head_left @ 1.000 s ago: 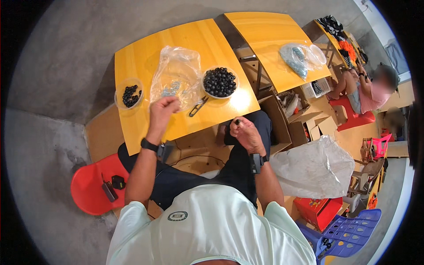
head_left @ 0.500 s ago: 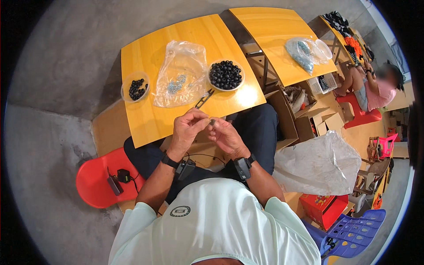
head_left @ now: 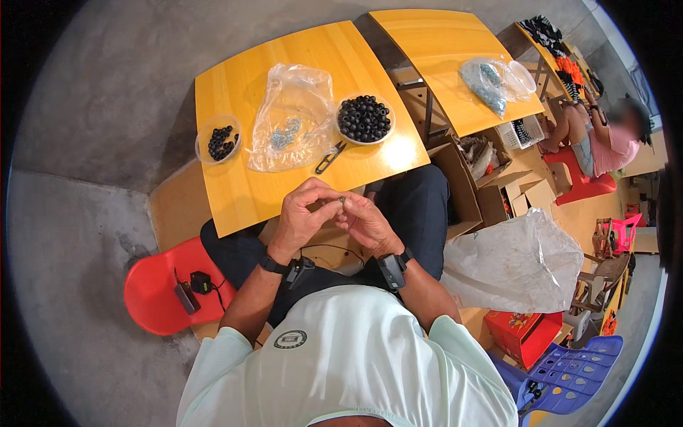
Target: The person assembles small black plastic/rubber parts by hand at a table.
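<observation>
Left hand [head_left: 307, 213] and right hand [head_left: 365, 222] meet on the near side of the snips [head_left: 330, 158], both pinched narrow on a small dark piece [head_left: 342, 200], black beads [head_left: 364, 119] lying beyond the snips.

A seated person [head_left: 341, 320] in a pale mint shirt [head_left: 384, 370] pinches a small dark piece [head_left: 341, 199] between left hand [head_left: 307, 215] and right hand [head_left: 366, 222] at the center of the frame. On the yellow table [head_left: 256, 203] at upper center, thread snips [head_left: 330, 158] lie between a clear plastic bag [head_left: 274, 107] and a tub [head_left: 368, 144] of black beads [head_left: 364, 117]; a second tub [head_left: 203, 144] stands at the table's left edge. At upper right, a coworker [head_left: 613, 151] in pink sits on red seating [head_left: 583, 186].
</observation>
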The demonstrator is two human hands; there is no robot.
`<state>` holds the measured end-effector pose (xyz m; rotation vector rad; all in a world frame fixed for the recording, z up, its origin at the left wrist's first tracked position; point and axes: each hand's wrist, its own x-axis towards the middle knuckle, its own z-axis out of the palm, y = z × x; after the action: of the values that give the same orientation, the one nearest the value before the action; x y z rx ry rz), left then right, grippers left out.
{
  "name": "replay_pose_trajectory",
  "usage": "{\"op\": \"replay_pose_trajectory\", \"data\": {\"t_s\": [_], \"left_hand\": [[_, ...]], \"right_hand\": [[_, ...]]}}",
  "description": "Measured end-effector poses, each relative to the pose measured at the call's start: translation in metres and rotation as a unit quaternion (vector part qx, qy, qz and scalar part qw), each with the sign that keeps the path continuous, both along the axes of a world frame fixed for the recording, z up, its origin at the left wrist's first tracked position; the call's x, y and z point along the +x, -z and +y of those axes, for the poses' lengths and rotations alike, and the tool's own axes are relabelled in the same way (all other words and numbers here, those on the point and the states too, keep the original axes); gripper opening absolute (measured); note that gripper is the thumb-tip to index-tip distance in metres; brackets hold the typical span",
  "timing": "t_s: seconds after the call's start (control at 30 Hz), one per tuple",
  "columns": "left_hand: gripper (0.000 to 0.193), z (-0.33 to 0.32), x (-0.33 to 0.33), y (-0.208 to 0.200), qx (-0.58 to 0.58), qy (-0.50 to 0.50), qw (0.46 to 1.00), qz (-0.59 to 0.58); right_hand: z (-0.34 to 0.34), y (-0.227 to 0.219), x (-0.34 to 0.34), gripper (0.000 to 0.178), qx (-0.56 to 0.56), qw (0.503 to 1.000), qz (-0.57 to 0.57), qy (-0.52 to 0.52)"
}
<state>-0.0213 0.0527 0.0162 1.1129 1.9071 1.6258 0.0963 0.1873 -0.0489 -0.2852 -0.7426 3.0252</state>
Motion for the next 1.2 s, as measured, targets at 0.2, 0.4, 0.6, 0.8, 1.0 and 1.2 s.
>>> {"op": "replay_pose_trajectory", "data": {"t_s": [0.2, 0.4, 0.6, 0.8, 1.0, 1.2], "left_hand": [[0.019, -0.003, 0.006, 0.002, 0.013, 0.006, 0.992, -0.123], [0.021, -0.009, 0.003, 0.008, -0.047, 0.038, 0.993, -0.1], [0.019, -0.008, 0.003, 0.0, -0.061, 0.086, 0.993, -0.048], [0.019, -0.01, 0.009, 0.004, 0.004, 0.041, 0.986, -0.163], [0.012, -0.012, 0.007, 0.004, -0.015, 0.024, 0.999, -0.04], [0.006, -0.011, 0.009, -0.002, -0.054, 0.039, 0.985, -0.162]], "right_hand": [[-0.002, 0.004, -0.002, 0.028, -0.03, 0.999, 0.004, -0.009], [-0.006, 0.005, 0.002, 0.027, -0.056, 0.998, 0.001, -0.03], [0.003, 0.01, 0.011, 0.026, -0.045, 0.997, -0.021, -0.066], [0.0, 0.014, 0.005, 0.024, -0.055, 0.996, -0.008, -0.063], [-0.001, 0.021, 0.005, 0.023, -0.057, 0.996, 0.02, -0.064], [0.003, 0.025, 0.01, 0.024, -0.036, 0.996, 0.024, -0.083]]}}
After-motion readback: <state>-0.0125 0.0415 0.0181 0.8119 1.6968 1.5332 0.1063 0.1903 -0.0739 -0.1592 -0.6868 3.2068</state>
